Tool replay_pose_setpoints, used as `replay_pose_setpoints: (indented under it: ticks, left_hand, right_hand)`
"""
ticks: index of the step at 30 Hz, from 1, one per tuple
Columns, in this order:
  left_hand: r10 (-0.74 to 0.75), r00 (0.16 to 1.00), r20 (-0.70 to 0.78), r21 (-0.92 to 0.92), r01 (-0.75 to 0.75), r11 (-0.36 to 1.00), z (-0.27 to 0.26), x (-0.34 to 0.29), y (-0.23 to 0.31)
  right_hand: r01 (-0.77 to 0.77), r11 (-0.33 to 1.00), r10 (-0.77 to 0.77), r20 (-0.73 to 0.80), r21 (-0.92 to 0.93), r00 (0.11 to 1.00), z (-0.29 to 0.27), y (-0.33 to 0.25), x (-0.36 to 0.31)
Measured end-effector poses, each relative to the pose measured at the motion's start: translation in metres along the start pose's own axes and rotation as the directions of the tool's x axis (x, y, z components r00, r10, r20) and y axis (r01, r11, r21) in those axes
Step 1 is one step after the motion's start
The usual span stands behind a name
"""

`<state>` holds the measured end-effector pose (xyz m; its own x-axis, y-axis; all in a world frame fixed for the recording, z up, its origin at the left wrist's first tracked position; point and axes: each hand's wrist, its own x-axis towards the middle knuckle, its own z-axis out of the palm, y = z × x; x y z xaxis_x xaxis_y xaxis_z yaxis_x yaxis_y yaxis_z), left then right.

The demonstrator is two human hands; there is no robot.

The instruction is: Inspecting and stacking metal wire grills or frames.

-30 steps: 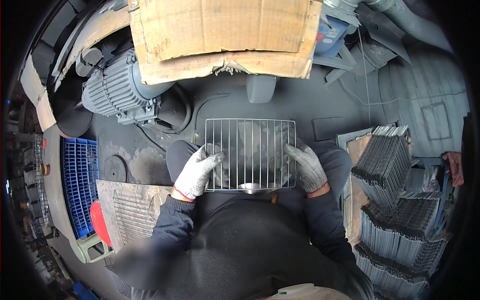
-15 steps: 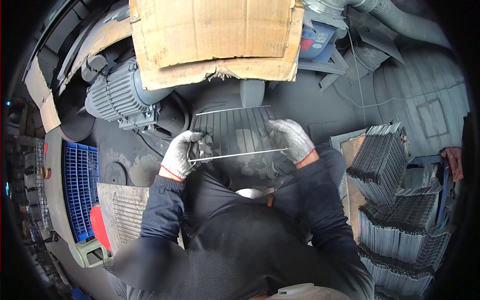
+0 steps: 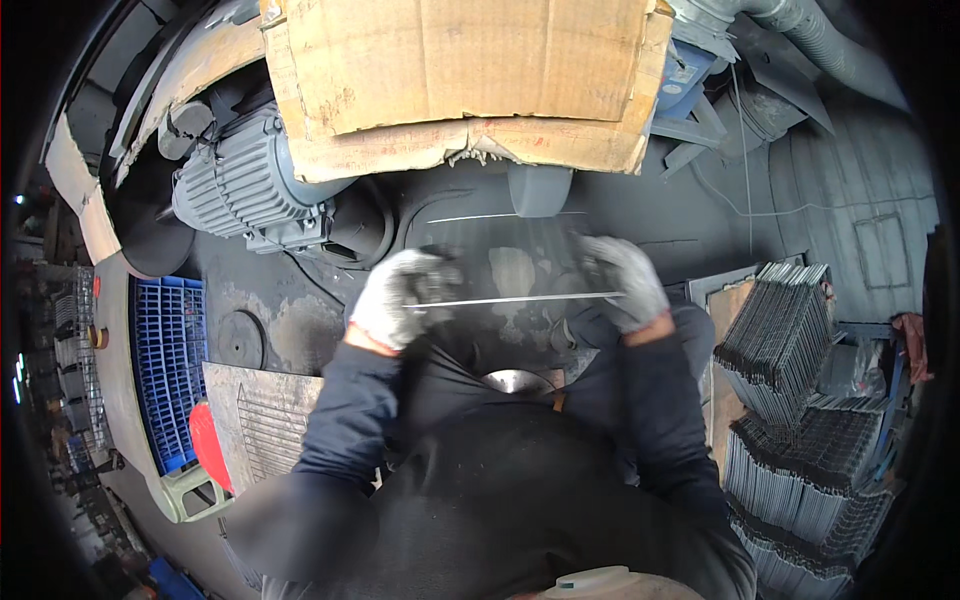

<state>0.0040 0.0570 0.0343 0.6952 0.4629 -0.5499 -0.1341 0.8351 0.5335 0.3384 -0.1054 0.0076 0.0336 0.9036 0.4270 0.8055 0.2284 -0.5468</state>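
In front of my lap I hold a wire rack (image 3: 520,299) level by its two sides. Its near bar shows as a pale line; the thin wires between the bars are smeared by motion. My left hand (image 3: 396,295), in a grey-white knit glove with dark fingertips, is closed on the rack's left side. On the opposite side my right hand (image 3: 632,285), gloved the same way, grips the rack too, its fingers blurred. The far bar lies just below a grey block-shaped machine part (image 3: 540,188) that juts out under a cardboard sheet (image 3: 460,75).
A grey finned motor (image 3: 240,185) stands at the far left. On the right, stacks of wire racks (image 3: 775,345) are piled beside a board. To the left are a blue plastic grid (image 3: 168,370), a red rounded thing (image 3: 208,445) and a slotted metal sheet (image 3: 262,425).
The surroundings and both hands sit farther right in the picture. The hands and the rack's wires are more blurred now. Both hands still hold the rack.
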Motion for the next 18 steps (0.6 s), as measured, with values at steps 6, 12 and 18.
replay_pose_setpoints:
  ticks: [6, 12, 18]
  left_hand:
    - [-0.027, 1.0, 0.008, -0.186, 0.028, 0.982, -0.013, 0.007, 0.0]
    - [-0.192, 0.937, 0.293, 0.052, 0.185, 0.981, 0.11, 0.03, -0.057]
    - [0.044, 0.863, 0.504, 0.407, -0.282, 0.868, 0.115, -0.01, -0.084]
  right_hand:
    - [-0.63, 0.13, 0.58, 0.457, 0.765, 0.674, 0.002, -0.017, 0.018]
    - [-0.468, 0.516, 0.693, -0.028, 0.718, 0.721, -0.135, 0.01, -0.094]
    - [-0.465, 0.438, 0.759, -0.039, 0.77, 0.65, -0.166, -0.113, -0.125]
